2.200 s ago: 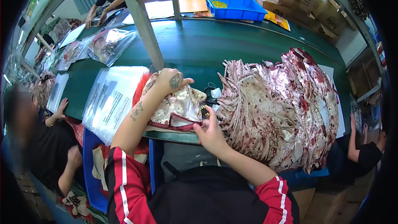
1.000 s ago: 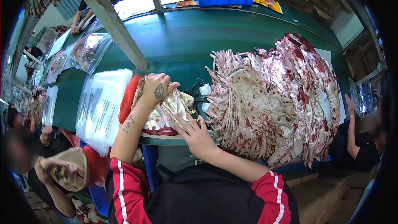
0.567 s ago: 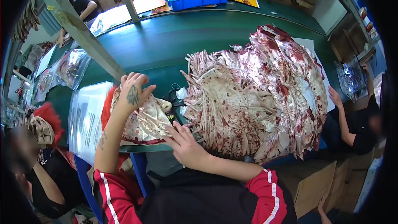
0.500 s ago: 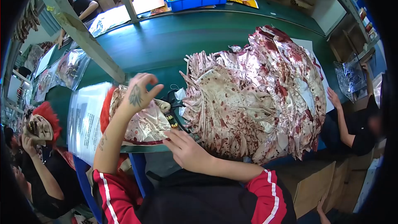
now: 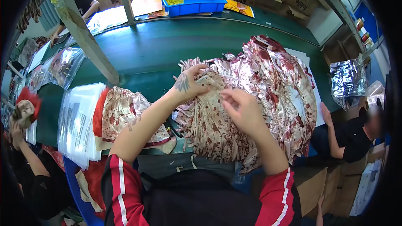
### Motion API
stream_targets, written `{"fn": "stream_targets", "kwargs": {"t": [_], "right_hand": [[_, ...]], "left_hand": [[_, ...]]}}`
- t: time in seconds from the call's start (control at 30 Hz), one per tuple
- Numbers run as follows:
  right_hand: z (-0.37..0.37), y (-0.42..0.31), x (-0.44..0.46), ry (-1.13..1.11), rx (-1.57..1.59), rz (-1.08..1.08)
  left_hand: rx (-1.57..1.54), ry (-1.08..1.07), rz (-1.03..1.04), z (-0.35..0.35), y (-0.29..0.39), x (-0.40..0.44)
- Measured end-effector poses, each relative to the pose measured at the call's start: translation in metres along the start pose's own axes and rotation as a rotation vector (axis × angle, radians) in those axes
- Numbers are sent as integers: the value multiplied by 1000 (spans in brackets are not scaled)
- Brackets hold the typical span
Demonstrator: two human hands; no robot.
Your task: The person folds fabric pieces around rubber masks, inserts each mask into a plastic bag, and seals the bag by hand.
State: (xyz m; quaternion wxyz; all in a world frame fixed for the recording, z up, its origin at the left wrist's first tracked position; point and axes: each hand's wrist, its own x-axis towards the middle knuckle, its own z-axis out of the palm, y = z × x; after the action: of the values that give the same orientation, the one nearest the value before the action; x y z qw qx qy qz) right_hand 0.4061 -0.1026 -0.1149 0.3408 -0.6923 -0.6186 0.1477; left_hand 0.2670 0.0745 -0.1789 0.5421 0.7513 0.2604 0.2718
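Observation:
A large stack of cream fabric pieces with red blood-like spatter (image 5: 268, 96) lies across the green table. My left hand (image 5: 188, 84), tattooed on its back, rests at the stack's left upper part, thumb and fingers apart over the top piece. Just right of it, my right hand (image 5: 243, 109) hovers over the same pieces with loosely bent fingers; nothing shows in them. Left of the stack lies a spattered cream mask with red hair (image 5: 121, 109), partly covered by my left forearm.
Clear printed plastic bags (image 5: 79, 117) lie at the table's left. A blue tray (image 5: 197, 4) with small yellow pieces stands at the back. A post (image 5: 81, 29) rises at left. One co-worker holds a red-haired mask (image 5: 27, 111); another person's hand (image 5: 325, 114) is right of the stack.
Both my hands have left the mask and moved right and up onto the fabric stack. The mask now lies flat on its own. The co-worker's mask at left has shifted left.

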Motion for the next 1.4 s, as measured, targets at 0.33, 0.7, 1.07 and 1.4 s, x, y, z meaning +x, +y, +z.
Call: {"fn": "stream_targets", "kwargs": {"t": [0.33,0.7,1.07,1.4], "right_hand": [[25,22,57,-18,-200,-77],[26,37,51,165,228,-1],[31,38,35,280,138,-307],[32,22,44,331,-12,-293]], "left_hand": [[33,-10,87,-3,1,-7],[165,63,403,6,-15,-7],[287,234,497,13,0,-21],[508,382,726,8,6,-29]]}}
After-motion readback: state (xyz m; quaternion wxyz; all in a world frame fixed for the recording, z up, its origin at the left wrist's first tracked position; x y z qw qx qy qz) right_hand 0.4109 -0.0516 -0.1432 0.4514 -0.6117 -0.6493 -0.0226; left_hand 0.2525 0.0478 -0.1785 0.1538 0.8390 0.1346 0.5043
